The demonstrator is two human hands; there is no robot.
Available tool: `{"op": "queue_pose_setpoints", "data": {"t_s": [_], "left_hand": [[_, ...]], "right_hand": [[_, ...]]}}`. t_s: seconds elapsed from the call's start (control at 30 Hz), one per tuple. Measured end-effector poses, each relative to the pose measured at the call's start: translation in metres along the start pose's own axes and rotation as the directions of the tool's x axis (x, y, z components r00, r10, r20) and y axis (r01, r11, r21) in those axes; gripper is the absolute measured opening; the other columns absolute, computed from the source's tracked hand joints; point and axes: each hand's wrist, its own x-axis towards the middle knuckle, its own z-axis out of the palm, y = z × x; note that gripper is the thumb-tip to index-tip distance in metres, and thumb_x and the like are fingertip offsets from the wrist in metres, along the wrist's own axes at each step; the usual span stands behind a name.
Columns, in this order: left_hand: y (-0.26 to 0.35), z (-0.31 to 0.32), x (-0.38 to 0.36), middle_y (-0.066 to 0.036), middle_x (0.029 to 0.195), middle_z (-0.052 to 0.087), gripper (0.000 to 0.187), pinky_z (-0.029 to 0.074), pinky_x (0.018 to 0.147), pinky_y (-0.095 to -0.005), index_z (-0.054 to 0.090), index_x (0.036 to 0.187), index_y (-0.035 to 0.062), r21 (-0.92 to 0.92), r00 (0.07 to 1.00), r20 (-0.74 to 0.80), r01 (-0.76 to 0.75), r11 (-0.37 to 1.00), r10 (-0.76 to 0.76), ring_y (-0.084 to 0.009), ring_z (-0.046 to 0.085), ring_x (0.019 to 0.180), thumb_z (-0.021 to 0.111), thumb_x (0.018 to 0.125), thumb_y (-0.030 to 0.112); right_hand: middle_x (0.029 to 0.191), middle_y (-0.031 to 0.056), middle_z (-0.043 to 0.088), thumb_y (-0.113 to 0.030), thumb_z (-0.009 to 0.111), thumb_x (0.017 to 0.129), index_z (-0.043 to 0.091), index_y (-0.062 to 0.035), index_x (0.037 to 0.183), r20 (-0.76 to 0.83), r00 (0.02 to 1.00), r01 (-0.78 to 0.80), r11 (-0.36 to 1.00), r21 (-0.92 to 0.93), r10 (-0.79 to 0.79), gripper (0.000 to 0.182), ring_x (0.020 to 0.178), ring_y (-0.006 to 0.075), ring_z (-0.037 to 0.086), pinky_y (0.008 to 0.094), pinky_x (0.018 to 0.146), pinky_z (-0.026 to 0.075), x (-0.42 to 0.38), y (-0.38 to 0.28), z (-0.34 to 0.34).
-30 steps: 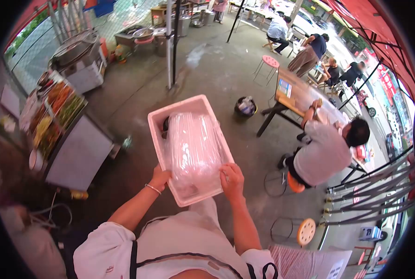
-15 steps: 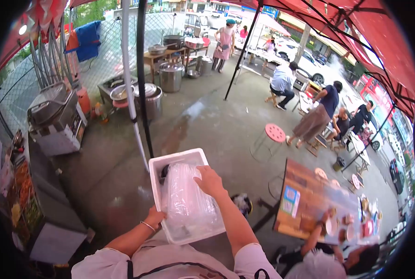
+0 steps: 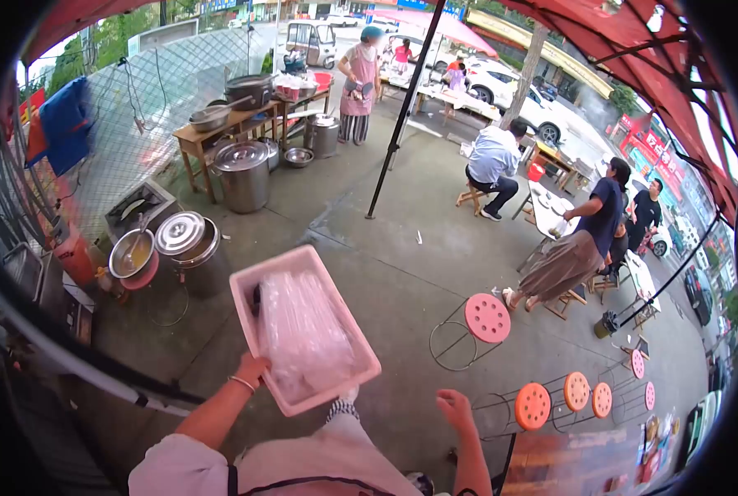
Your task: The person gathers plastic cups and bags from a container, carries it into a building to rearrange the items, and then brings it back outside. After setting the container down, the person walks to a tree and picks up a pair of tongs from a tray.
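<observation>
A white rectangular tub (image 3: 245,310) is held out in front of my body, tilted, with its open top facing me. My left hand (image 3: 255,369) is closed on its near left rim. Inside the tub lies a bundle wrapped in clear plastic (image 3: 303,322); what is in the wrap I cannot make out. A small dark item is partly visible at the tub's left inner side. My right hand (image 3: 455,409) is off the tub, low on the right, its fingers curled with nothing seen in them. A wooden table (image 3: 567,463) is near that hand.
Round stools (image 3: 486,318) stand to the right. A black tent pole (image 3: 398,124) rises ahead. Large steel pots (image 3: 242,178) and a wooden table (image 3: 194,136) stand at the left. A person in a pink apron (image 3: 358,78) is at the back; others are by tables on the right.
My right hand has left the plastic-wrapped bundle and dropped to the right. The pots and people ahead appear closer, and the wooden table has shifted toward the bottom of the view.
</observation>
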Motion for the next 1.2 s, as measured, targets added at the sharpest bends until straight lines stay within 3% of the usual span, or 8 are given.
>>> {"op": "queue_pose_setpoints", "data": {"t_s": [0.17,0.3,0.43,0.6,0.77,0.9,1.03,1.2], "left_hand": [[0.101,0.073,0.203,-0.018,0.089,0.061,0.053,0.056,0.054,-0.0552,0.053,0.118,-0.0017,-0.172,0.996,-0.067,-0.066,0.983,0.055,-0.0389,0.063,0.071,0.06,0.065,-0.006],[0.212,0.127,0.328,-0.018,0.09,0.061,0.053,0.056,0.055,-0.056,0.053,0.117,-0.0026,-0.147,0.985,-0.153,-0.098,0.984,0.076,-0.0391,0.063,0.073,0.059,0.064,-0.008],[0.329,0.166,0.489,-0.018,0.092,0.061,0.053,0.057,0.058,-0.0543,0.053,0.116,-0.0045,-0.08,0.985,-0.155,-0.086,0.993,0.073,-0.0377,0.063,0.074,0.058,0.063,-0.009],[0.469,0.241,0.685,-0.015,0.083,0.06,0.043,0.051,0.05,-0.0452,0.056,0.106,-0.0059,-0.154,0.984,-0.113,-0.156,0.976,0.14,-0.0308,0.06,0.065,0.059,0.063,-0.008],[0.599,0.318,0.866,-0.014,0.077,0.057,0.043,0.052,0.048,-0.0475,0.055,0.107,-0.003,-0.047,0.986,-0.128,-0.114,0.992,0.107,-0.0287,0.058,0.06,0.059,0.064,-0.006],[0.702,0.396,0.992,-0.014,0.078,0.057,0.041,0.052,0.049,-0.0502,0.055,0.107,-0.0005,0.02,0.988,-0.15,-0.025,0.999,0.028,-0.0294,0.059,0.061,0.059,0.067,-0.005],[0.747,0.437,1.168,-0.017,0.108,0.062,0.05,0.056,0.076,-0.0501,0.051,0.13,0.0019,-0.145,0.993,0.094,-0.063,0.987,0.077,-0.0341,0.064,0.092,0.052,0.079,0.004],[0.83,0.502,1.329,-0.016,0.107,0.06,0.041,0.051,0.079,-0.0672,0.05,0.127,0.0067,-0.114,0.99,0.129,-0.034,0.993,0.049,-0.0382,0.063,0.096,0.049,0.086,0.014]], "right_hand": [[0.097,0.0108,0.07,-0.019,0.069,0.086,0.065,-0.0007,0.114,0.035,0.999,-0.03,0.994,0.109,0.027,0.034,0.088,0.018,0.068,0.0307,0.075,0.055,0.283,0.024,0.022],[0.102,0.0059,0.069,-0.021,0.066,0.089,0.064,-0.002,0.118,0.271,0.961,-0.058,0.921,0.385,-0.052,0.034,0.083,0.0126,0.064,0.0269,0.071,0.053,0.514,-0.097,0.09],[0.105,0.003,0.068,-0.021,0.064,0.091,0.063,-0.0036,0.118,0.318,0.935,0.019,0.914,0.406,-0.16,0.032,0.089,0.0103,0.062,0.0273,0.074,0.052,0.732,-0.191,0.129],[0.104,0.0038,0.068,-0.019,0.064,0.091,0.064,-0.0042,0.118,0.263,0.962,-0.056,0.894,0.444,-0.07,0.031,0.09,0.0106,0.062,0.0272,0.077,0.051,0.908,-0.185,0.158],[0.103,0.0016,0.067,-0.02,0.064,0.091,0.065,-0.0051,0.117,0.254,0.955,-0.253,0.863,0.438,0.151,0.03,0.088,0.0075,0.06,0.0246,0.073,0.05,1.035,-0.2,0.148],[0.106,0.0036,0.067,-0.021,0.063,0.092,0.063,-0.0033,0.118,0.309,0.943,-0.221,0.922,0.318,0.119,0.032,0.093,0.0109,0.061,0.0276,0.079,0.051,1.167,-0.206,0.142],[0.11,0.008,0.067,-0.02,0.061,0.093,0.061,-0.0017,0.12,0.272,0.961,-0.045,0.951,0.307,-0.043,0.033,0.102,0.0162,0.062,0.0316,0.09,0.05,1.342,-0.215,0.173],[0.112,0.0075,0.065,-0.017,0.059,0.093,0.058,-0.0024,0.122,0.191,0.971,0.018,0.846,0.533,-0.142,0.033,0.104,0.0156,0.06,0.0316,0.091,0.048,1.565,-0.328,0.21]]}}
